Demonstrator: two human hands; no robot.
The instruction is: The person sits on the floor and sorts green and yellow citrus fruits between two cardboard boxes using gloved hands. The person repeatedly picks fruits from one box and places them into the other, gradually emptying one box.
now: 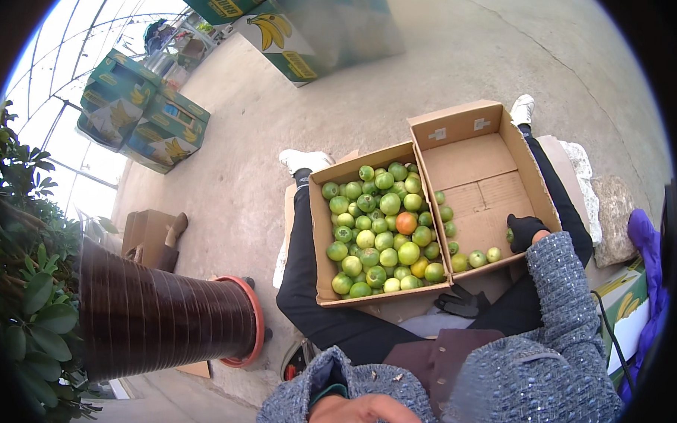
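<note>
Between my legs stand two cardboard boxes side by side. The left box (323, 271) is full of mostly green tomatoes (389, 203), with one orange-red tomato (406, 223) among them. Several green tomatoes (477, 259) line the left wall and near left corner of the right box (496, 172). In that box's near right corner, my right hand (528, 231), in a black glove, closes round a green tomato (510, 235), of which only a sliver shows. My left hand (365, 417) is bare, close to my body at the lower edge, its index finger stretched out and the rest partly cut off.
A black and grey glove (462, 301) lies against the boxes' near side. To the left stand a tall brown plant pot (171, 310) and a small open carton (147, 238). Green banana boxes (144, 115) are stacked farther off. A stone block (613, 217) and purple cloth (648, 260) are at right.
</note>
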